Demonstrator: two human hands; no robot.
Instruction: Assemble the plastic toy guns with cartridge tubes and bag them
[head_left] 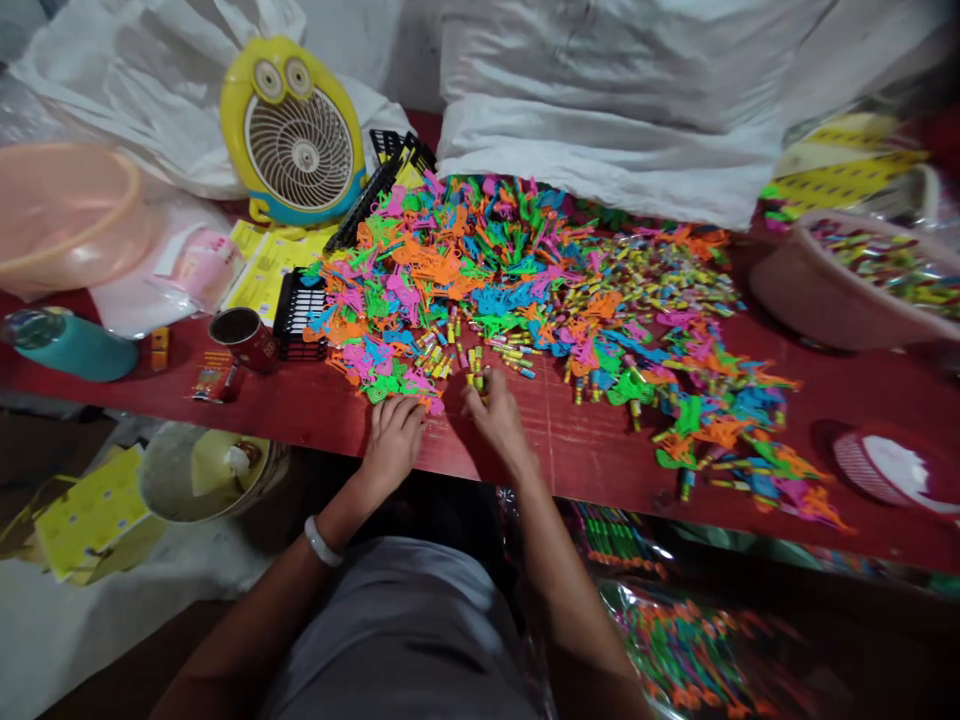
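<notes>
My left hand [396, 435] rests at the near edge of the table, fingers stretched out beside a green plastic piece [385, 385] at the rim of a heap. On its wrist is a pale bracelet [322, 543]. To the right, my right hand [498, 415] has thumb and forefinger bent around a small yellow tube [480, 381]; the other fingers are partly hidden. More short striped tubes [514, 352] lie loose just beyond it. The big heap of flat plastic pieces [427, 262], in orange, pink, blue and green, spreads behind both hands.
A yellow fan [304, 135], black rack [300, 310], dark red cup [244, 338] and teal bottle [75, 345] stand left. Right are a pink tub [795, 280] of tubes and a small basket [862, 465]. A bucket [169, 480] is below the table; white sacks [600, 130] are behind.
</notes>
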